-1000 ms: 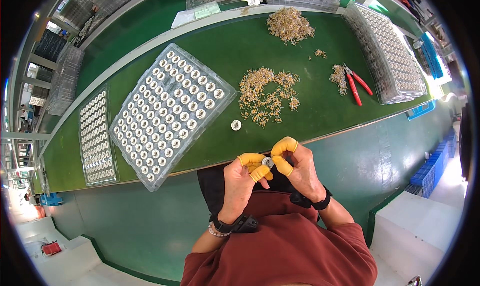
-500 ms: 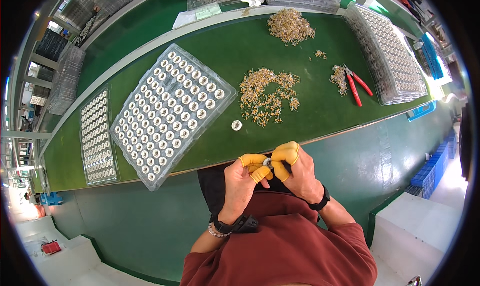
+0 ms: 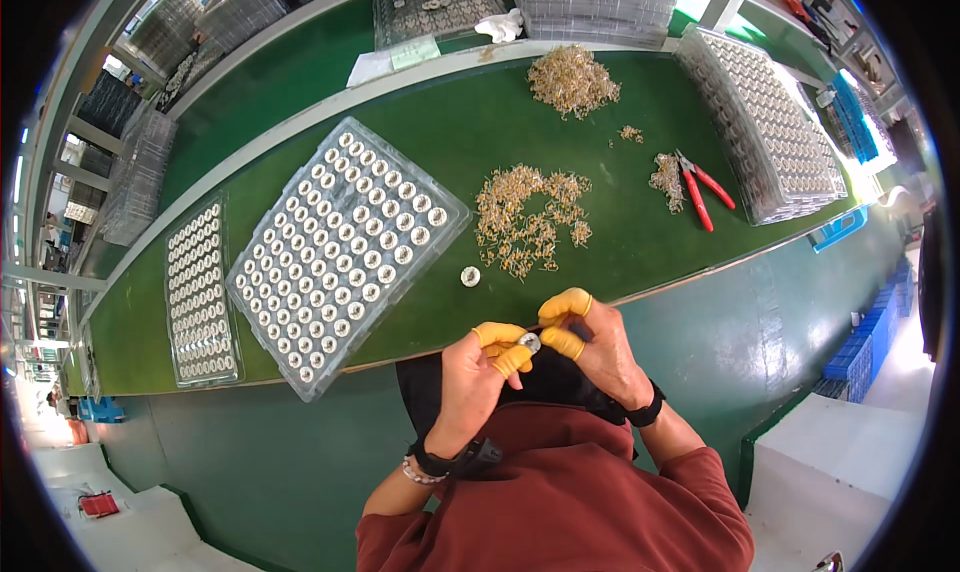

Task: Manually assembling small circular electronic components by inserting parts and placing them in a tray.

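Observation:
Just off the table's front edge, my left hand (image 3: 478, 367), in yellow finger cots, pinches a small round silver part (image 3: 530, 343) between thumb and fingertips. Close on its right is my right hand (image 3: 597, 350), also in yellow finger cots. Its thumb and index finger are bent together in a pinch. Whatever may be between them is too small to make out. A similar round part (image 3: 470, 276) lies alone on the green table in front of my left hand. Beyond it spreads a loose pile of tiny orange-and-silver wired components (image 3: 530, 217).
To the left, a clear tray (image 3: 345, 242) of round parts lies aslant, beside another filled tray (image 3: 200, 297). A larger component heap (image 3: 573, 80) sits farther back. Red-handled pliers (image 3: 705, 192) rest by a small pile (image 3: 667, 182), near stacked trays (image 3: 765, 122) on the right.
My right fingertips have drawn back a little from the round part, which now shows more of its face in my left hand. The table appears slightly lower in the picture.

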